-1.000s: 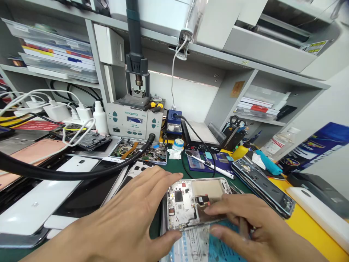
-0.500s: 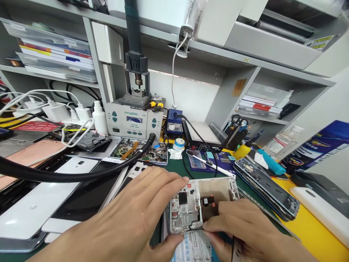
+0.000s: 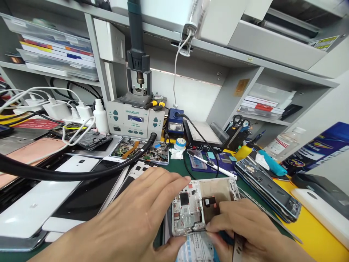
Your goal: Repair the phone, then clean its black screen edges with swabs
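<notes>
An opened phone (image 3: 196, 203) lies on the green mat with its white frame, circuit board and tan battery bay showing. My left hand (image 3: 131, 222) grips its left edge, fingers over the top corner and thumb under the near edge. My right hand (image 3: 242, 229) is curled at the phone's near right side, fingertips pinched on its lower edge by a small dark part; a thin metal tool (image 3: 237, 247) shows in its grasp. A blue printed sheet (image 3: 196, 249) lies under the phone.
A thick black hose (image 3: 68, 173) crosses the left of the bench from the hot-air station (image 3: 135, 122). Phone panels (image 3: 40, 196) pile up on the left. A parts tray (image 3: 141, 151), a soldering stand (image 3: 176, 125) and another opened phone (image 3: 268, 189) sit behind and to the right.
The phone has shifted a little right on the mat. My right hand has drawn back from over the battery bay to the phone's near edge, with its fingers pinched.
</notes>
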Action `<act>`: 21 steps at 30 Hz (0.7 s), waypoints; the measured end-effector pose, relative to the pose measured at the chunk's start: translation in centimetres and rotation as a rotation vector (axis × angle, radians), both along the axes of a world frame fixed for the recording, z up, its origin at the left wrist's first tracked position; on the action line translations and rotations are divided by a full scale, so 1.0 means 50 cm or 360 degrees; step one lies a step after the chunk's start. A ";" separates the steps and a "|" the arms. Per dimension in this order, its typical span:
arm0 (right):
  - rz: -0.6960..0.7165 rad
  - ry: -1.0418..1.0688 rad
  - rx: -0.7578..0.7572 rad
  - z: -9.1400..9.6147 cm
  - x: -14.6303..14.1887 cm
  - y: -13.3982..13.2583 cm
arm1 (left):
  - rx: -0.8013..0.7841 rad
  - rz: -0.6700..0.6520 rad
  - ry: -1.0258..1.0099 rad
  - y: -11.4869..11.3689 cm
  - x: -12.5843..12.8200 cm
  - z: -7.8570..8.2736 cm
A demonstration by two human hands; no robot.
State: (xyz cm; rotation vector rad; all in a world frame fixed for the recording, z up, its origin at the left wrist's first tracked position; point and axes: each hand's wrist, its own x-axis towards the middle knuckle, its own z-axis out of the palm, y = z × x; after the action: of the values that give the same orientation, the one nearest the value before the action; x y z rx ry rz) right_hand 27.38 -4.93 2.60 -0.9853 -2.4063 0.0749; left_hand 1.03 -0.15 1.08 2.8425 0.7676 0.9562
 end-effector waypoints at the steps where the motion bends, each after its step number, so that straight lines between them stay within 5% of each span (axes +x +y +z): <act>1: 0.0004 -0.0003 0.0001 0.001 -0.001 0.001 | 0.0007 0.0001 -0.0005 0.000 0.000 -0.001; 21: 0.0025 0.0005 -0.0001 0.005 0.002 -0.005 | 0.0084 0.0014 -0.0028 0.001 0.001 -0.005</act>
State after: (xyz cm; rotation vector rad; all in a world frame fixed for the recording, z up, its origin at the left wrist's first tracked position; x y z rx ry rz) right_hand 27.48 -5.19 2.85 -0.9658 -2.4117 0.0823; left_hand 1.10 -0.09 0.84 2.8734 0.7652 1.0160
